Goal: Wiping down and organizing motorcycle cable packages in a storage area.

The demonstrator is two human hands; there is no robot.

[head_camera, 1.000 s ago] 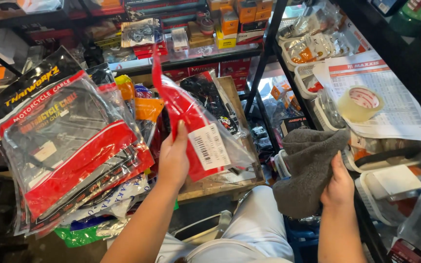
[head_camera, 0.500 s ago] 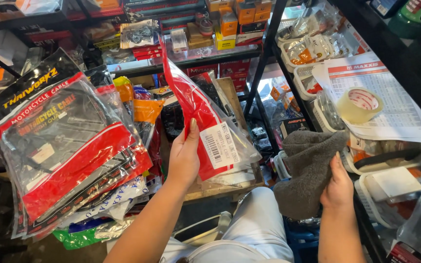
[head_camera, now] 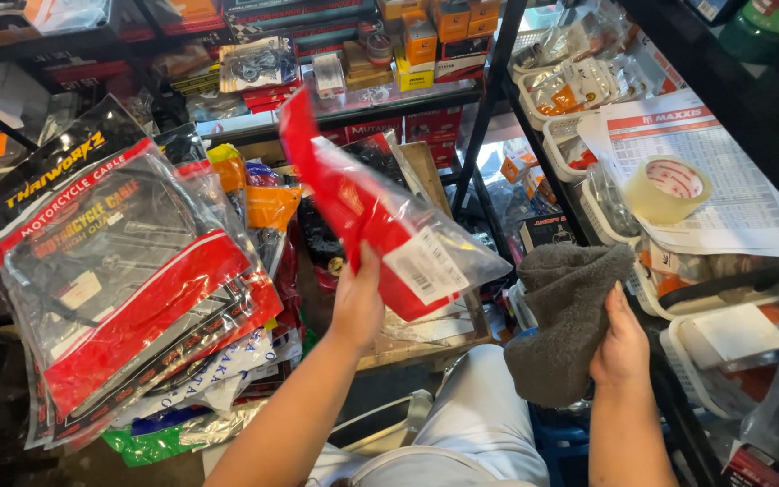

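My left hand [head_camera: 359,302] grips a red and clear plastic packet [head_camera: 380,216] with a white barcode label, holding it up tilted in front of a wooden box of packets [head_camera: 421,338]. My right hand [head_camera: 622,347] holds a dark grey cloth [head_camera: 565,316] that hangs down over my lap. The cloth sits just right of the packet and does not touch it.
A stack of red and clear cable packets [head_camera: 128,280] leans at the left. Shelves with small boxes [head_camera: 389,54] run across the back. At the right are white baskets [head_camera: 723,343], a roll of tape [head_camera: 667,188] on printed sheets [head_camera: 714,171], and a black rack post [head_camera: 489,99].
My left hand has lifted the red packet a little higher and tilted it more to the right. The right hand with the cloth has hardly moved.
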